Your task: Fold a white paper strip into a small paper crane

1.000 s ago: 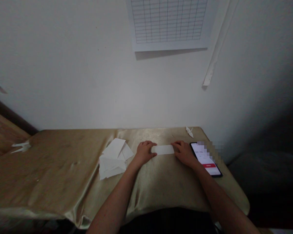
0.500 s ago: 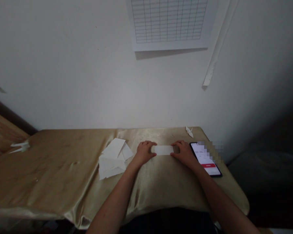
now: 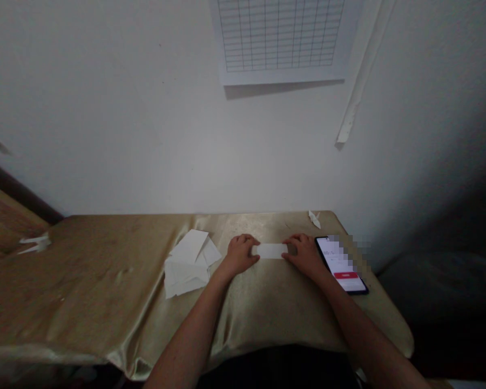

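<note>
A small white rectangle of paper (image 3: pixel 271 250), wider than it is deep, lies between my hands near the middle of the table. My left hand (image 3: pixel 241 254) grips its left end, thumb at the near edge and fingers at the far edge. At the right end my right hand (image 3: pixel 303 254) holds it the same way. The fingers of both hands cover the paper's ends. Left of my left hand lies a loose pile of white paper pieces (image 3: pixel 188 270). Close beside my right hand is a phone (image 3: pixel 346 275) with a lit screen and a red button.
A shiny gold cloth (image 3: pixel 93 281) covers the table. A small folded paper piece (image 3: pixel 314 219) lies near the back right corner, and white scraps (image 3: pixel 34 244) lie at the far left. Behind rises a wall with a printed grid sheet (image 3: pixel 281 38) and a hanging strip (image 3: pixel 354 102).
Both hands stay almost where they were, still on the ends of the paper. The paper's visible part has shifted very slightly toward me. The digits on the phone screen differ.
</note>
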{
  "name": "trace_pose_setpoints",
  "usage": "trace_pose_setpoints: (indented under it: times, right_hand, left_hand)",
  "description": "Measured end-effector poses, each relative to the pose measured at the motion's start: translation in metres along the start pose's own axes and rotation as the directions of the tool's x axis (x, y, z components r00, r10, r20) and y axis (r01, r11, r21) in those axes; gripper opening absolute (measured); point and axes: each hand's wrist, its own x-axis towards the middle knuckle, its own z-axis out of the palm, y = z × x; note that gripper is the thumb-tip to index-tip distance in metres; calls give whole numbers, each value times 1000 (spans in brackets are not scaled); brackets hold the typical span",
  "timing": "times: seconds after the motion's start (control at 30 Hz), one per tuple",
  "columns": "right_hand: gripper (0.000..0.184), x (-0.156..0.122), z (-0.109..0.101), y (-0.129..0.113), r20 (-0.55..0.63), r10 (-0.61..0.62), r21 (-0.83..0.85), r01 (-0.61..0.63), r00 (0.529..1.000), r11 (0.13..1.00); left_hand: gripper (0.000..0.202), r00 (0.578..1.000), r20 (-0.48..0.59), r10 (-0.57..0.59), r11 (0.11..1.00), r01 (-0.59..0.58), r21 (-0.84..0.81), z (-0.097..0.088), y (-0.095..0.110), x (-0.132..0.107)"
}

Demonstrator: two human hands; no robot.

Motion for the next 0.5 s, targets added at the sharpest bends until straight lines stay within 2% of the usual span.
trace_pose_setpoints:
  times: [0.2,0.33,0.5]
  right_hand:
    - [37,-1,1,2,-12,7,6,-7,1000,1000]
    - [37,0,1,1,-10,18,7,-18,1000,1000]
    - [46,-1,0,1,-18,10,5,-10,1000,1000]
  left_hand:
    - [42,1000,-21,-11,1000,11,14,2,1,0]
    - [49,1000,-18,-7,1000,8,23,4,3,-1]
    - [28,1000,-14,7,999,-6,32,9,10,-3]
